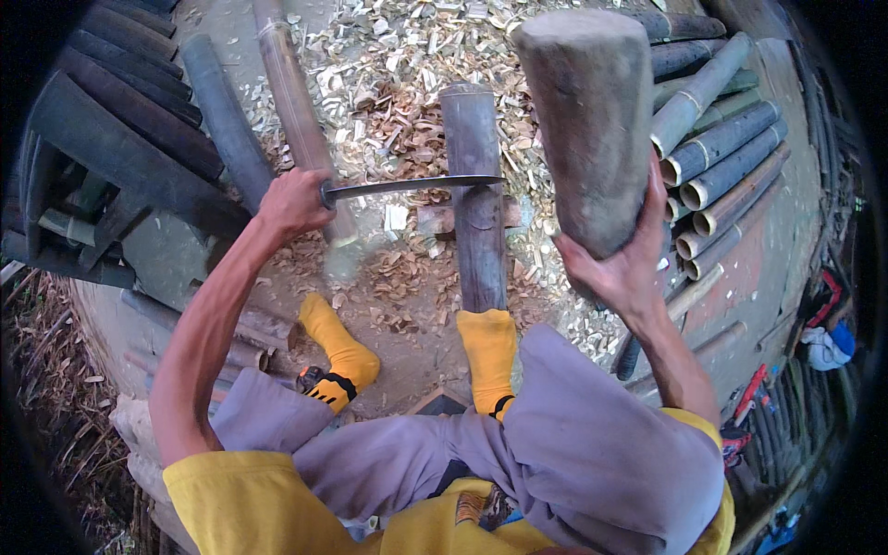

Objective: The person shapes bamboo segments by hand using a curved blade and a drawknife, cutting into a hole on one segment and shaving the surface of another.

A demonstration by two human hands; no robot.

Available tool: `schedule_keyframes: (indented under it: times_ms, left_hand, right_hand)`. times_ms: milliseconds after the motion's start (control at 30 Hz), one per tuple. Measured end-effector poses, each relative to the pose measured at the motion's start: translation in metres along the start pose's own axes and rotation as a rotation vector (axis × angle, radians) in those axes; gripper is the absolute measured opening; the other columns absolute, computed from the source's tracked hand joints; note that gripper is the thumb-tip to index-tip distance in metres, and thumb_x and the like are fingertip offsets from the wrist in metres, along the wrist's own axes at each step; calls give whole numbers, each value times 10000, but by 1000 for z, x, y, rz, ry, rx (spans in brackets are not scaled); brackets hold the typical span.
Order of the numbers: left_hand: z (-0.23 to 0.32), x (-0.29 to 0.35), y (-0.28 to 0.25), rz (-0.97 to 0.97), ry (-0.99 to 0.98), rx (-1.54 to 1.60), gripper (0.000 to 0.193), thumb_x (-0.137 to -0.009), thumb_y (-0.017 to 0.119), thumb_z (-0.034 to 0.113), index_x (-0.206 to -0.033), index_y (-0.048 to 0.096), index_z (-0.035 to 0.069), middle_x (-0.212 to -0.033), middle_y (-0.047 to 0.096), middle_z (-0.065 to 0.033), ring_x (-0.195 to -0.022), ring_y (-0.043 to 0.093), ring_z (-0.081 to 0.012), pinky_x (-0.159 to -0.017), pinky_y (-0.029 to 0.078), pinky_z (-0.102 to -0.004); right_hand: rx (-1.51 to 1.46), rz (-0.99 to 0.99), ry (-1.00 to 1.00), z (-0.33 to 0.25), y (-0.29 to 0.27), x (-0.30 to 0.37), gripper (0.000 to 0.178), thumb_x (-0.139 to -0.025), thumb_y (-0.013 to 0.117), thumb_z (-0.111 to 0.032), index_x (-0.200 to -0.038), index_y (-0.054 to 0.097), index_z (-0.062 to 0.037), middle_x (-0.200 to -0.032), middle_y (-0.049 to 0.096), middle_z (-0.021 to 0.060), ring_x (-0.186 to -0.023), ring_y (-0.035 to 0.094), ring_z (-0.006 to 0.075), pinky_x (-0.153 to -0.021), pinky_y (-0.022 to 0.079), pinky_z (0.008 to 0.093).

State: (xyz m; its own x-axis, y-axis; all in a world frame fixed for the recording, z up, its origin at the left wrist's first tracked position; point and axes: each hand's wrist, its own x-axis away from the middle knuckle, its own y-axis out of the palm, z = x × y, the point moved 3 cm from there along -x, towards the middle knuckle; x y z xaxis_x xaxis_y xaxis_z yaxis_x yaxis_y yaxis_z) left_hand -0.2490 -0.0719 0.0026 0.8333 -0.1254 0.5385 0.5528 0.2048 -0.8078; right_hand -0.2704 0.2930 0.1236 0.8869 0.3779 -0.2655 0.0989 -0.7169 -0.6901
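My left hand (294,203) is closed round the handle of a long knife (416,184), whose blade points right and lies across a dark bamboo piece (476,250). That bamboo stretches away from me over a short wooden block (437,220), its near end against my right foot in a yellow sock (487,356). With fingers wrapped round its lower part, my right hand (622,268) holds up a thick wooden mallet (592,120), raised to the right of the blade. The blade's edge where it meets the bamboo is too small to make out.
Wood chips (398,120) cover the ground ahead. Cut bamboo tubes (731,153) are stacked at the right. Dark split bamboo pieces (120,120) lean at the left, beside a long bamboo pole (296,102). My left foot in a yellow sock (342,351) rests on the ground.
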Motion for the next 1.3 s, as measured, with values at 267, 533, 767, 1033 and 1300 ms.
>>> schedule_keyframes:
  times_ms: [267,533,767,1033,1300]
  left_hand:
    - [5,-12,-8,-78,110,40,246,-593,630,165,-811,631,51,-707,623,-203,-717,616,-382,-694,499,-456]
    - [6,-15,-3,-101,72,-15,306,-602,643,175,-882,643,50,-733,625,-220,-747,623,-386,-714,508,-450]
    - [-20,-6,15,-105,121,-18,381,-611,679,188,-966,640,57,-797,633,-228,-791,623,-394,-737,516,-444]
    - [0,-21,10,-111,131,-4,362,-610,640,183,-938,638,28,-780,631,-233,-774,627,-390,-720,522,-443]
    - [-24,-1,25,-140,65,-46,432,-603,671,211,-987,633,16,-803,636,-247,-783,635,-387,-718,526,-439]
  right_hand:
    - [-138,-600,163,0,8,-75,814,-620,716,-187,-1332,345,-55,-1023,565,192,-875,584,251,-812,469,357]
    - [-397,186,91,-6,21,-47,849,-574,824,-219,-1246,372,36,-1169,501,203,-1004,549,252,-861,447,357]
    - [-311,-707,269,-17,3,-98,920,-582,791,-343,-1307,373,40,-1227,481,164,-1148,460,245,-998,337,348]
    - [-184,-261,-189,35,-19,-58,699,-611,753,-299,-1176,490,18,-1021,590,145,-903,589,248,-845,454,341]
    - [-158,-472,24,-41,-7,-107,789,-634,726,-349,-1233,433,73,-1145,540,221,-1063,529,306,-938,388,372]
